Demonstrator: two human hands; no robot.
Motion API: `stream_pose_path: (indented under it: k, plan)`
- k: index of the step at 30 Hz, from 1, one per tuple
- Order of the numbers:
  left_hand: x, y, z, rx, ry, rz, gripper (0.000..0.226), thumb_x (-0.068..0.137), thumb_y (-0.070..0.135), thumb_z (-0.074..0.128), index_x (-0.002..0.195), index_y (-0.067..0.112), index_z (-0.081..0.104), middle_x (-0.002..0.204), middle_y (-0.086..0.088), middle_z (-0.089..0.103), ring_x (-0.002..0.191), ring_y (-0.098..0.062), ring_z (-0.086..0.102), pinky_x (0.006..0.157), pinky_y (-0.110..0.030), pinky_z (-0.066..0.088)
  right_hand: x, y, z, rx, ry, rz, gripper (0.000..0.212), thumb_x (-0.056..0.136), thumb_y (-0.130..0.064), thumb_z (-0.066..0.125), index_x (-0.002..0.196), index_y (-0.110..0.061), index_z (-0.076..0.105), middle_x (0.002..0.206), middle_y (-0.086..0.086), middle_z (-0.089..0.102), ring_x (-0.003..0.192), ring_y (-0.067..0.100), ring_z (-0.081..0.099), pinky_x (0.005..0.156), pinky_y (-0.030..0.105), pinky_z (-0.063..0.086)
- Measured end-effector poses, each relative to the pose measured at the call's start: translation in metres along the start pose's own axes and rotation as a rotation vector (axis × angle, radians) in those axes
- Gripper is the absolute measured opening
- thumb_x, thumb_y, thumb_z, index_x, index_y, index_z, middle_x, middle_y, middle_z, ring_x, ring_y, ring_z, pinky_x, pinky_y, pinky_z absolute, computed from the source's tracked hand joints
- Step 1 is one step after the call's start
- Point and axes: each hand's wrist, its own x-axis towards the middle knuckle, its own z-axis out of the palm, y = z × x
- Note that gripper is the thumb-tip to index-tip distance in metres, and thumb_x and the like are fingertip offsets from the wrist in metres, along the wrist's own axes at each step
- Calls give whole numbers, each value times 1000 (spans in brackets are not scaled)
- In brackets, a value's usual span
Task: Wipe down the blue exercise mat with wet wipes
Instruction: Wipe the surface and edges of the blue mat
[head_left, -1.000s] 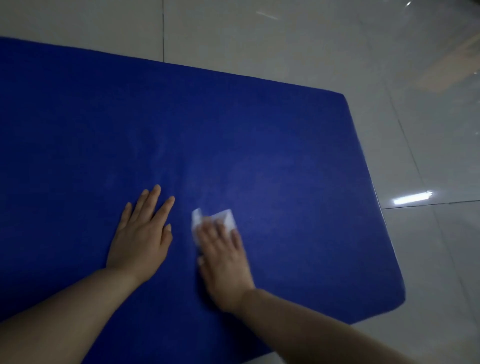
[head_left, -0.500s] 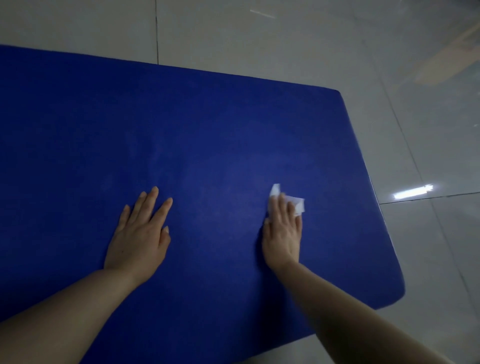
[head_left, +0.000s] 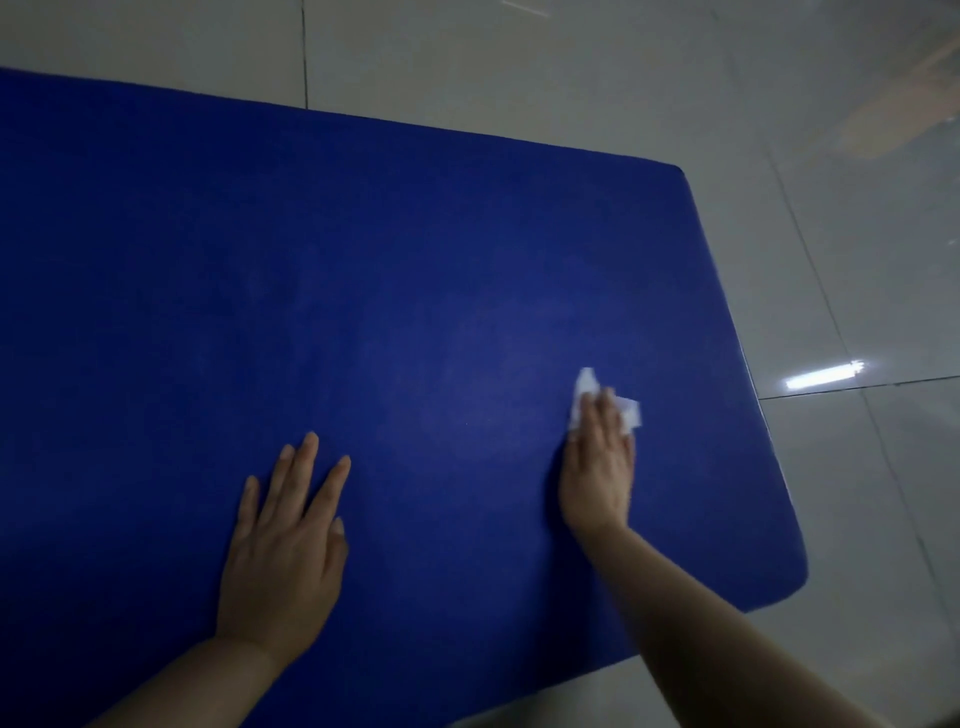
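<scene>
left hand (head_left: 283, 540) flat on blue mat (head_left: 415, 260) — right hand (head_left: 597, 467) pressing wipe (head_left: 587, 387)

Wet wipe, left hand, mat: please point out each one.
wet wipe (head_left: 586, 387), head view, its far corner.
left hand (head_left: 283, 551), head view, its back.
mat (head_left: 363, 249), head view, bare middle.

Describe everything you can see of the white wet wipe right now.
The small white wet wipe is crumpled, thin and soft-looking, lying flat on the blue exercise mat toward its right edge. The right hand presses it down with straight fingers, hiding its middle; one pointed corner sticks out past the fingertips, another flap to the right. The left hand rests apart from it.
</scene>
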Motion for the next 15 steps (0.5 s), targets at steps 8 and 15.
stream_pose_path:
  k: [8,15]
  plan:
    - [2,-1,3,55,14,7,57,91,29,22,143,13,39,157,-8,15,145,-22,10,115,-48,11,-65,-56,17,-72,-168,-368,71,91,-24,27,151,-31,-10,160,-11,3,146,14,11,116,41,12]
    - [1,-4,1,58,30,40,57,91,30,23,141,12,42,156,-10,18,144,-23,14,114,-47,12,-93,-53,21,-112,-188,-681,64,88,-19,40,150,-19,23,150,-2,37,140,15,30,107,44,35]
